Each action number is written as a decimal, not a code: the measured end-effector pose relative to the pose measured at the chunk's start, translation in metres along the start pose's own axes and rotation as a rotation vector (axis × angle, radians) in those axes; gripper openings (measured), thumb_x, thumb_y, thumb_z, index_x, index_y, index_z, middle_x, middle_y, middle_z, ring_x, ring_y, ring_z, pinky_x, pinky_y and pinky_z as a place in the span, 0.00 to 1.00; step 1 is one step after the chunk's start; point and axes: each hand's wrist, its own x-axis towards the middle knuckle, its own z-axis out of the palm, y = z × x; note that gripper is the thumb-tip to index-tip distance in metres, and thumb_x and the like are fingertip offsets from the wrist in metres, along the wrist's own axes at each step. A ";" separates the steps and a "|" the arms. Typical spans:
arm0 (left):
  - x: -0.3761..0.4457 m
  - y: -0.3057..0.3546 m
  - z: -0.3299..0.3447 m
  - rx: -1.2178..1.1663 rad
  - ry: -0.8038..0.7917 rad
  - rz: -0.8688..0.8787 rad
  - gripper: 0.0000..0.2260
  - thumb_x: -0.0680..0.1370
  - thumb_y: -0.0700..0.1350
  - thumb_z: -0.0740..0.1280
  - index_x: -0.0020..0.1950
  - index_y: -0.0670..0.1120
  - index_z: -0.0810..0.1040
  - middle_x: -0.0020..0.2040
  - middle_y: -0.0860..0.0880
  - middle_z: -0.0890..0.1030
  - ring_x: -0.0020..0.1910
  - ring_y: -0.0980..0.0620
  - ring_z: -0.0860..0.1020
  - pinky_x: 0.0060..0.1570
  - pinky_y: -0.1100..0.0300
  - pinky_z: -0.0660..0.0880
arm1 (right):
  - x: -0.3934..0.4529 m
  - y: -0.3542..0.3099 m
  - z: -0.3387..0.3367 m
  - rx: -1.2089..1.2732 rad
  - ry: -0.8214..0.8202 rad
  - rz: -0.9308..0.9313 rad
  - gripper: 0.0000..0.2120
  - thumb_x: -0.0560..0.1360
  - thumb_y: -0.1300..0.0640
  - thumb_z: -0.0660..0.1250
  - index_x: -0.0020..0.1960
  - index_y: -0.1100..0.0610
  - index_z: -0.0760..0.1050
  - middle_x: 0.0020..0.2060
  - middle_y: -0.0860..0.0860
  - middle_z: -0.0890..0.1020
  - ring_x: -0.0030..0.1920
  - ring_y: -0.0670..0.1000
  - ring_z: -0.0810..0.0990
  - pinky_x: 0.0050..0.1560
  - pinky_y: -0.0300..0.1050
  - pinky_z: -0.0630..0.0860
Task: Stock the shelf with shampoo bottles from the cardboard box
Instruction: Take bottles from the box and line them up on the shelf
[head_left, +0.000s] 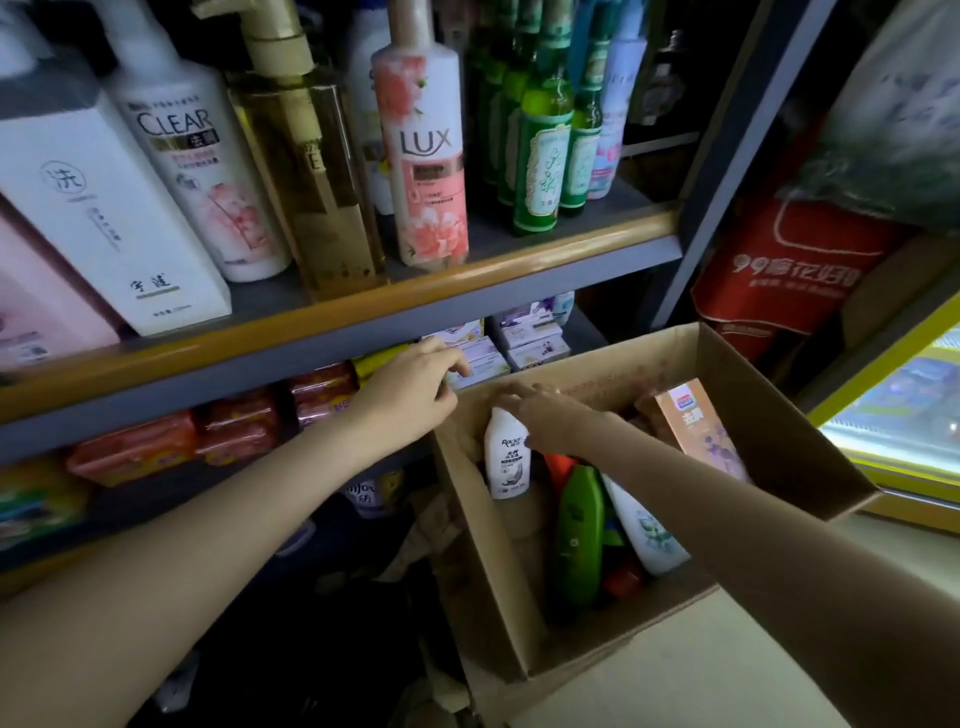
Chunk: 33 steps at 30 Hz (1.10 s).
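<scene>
An open cardboard box (769, 415) sits at the lower right below the shelf (519, 270). Inside it a small white shampoo bottle (506, 457) stands upright against the near-left wall. My right hand (550, 421) grips the top of that bottle, hiding its cap. A green bottle (576, 535), a white bottle with a green label (647, 530) and a tan carton (698, 431) also lie in the box. My left hand (415, 387) hovers at the box's far-left corner, fingers loosely curled and holding nothing. Shampoo bottles, among them a pink LUX bottle (428, 156), line the upper shelf.
Soap packs (234, 431) fill the lower shelf on the left and boxed soaps (530, 338) sit behind the box. A red bag (779, 270) hangs at the right beside a yellow-framed cabinet (893, 415). Green glass bottles (540, 145) stand on the upper shelf's right part.
</scene>
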 end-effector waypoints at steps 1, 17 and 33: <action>-0.001 -0.002 0.000 -0.003 0.011 -0.003 0.11 0.75 0.37 0.60 0.55 0.45 0.76 0.56 0.47 0.74 0.53 0.49 0.75 0.49 0.57 0.70 | 0.004 -0.002 0.004 -0.058 0.003 0.007 0.32 0.75 0.66 0.63 0.75 0.55 0.54 0.74 0.56 0.57 0.71 0.61 0.61 0.69 0.56 0.66; -0.017 0.011 -0.027 -0.287 -0.421 -0.088 0.18 0.74 0.43 0.68 0.62 0.45 0.72 0.60 0.47 0.78 0.58 0.50 0.76 0.61 0.55 0.73 | -0.056 -0.033 -0.137 0.117 -0.188 -0.168 0.17 0.70 0.54 0.73 0.57 0.55 0.77 0.48 0.50 0.78 0.40 0.51 0.81 0.47 0.45 0.77; -0.121 0.014 -0.300 -0.665 0.481 0.082 0.13 0.71 0.55 0.69 0.54 0.54 0.77 0.49 0.53 0.84 0.49 0.55 0.82 0.49 0.58 0.78 | -0.121 -0.178 -0.324 1.054 0.246 -0.571 0.25 0.76 0.41 0.56 0.62 0.58 0.74 0.58 0.55 0.81 0.59 0.52 0.79 0.61 0.49 0.76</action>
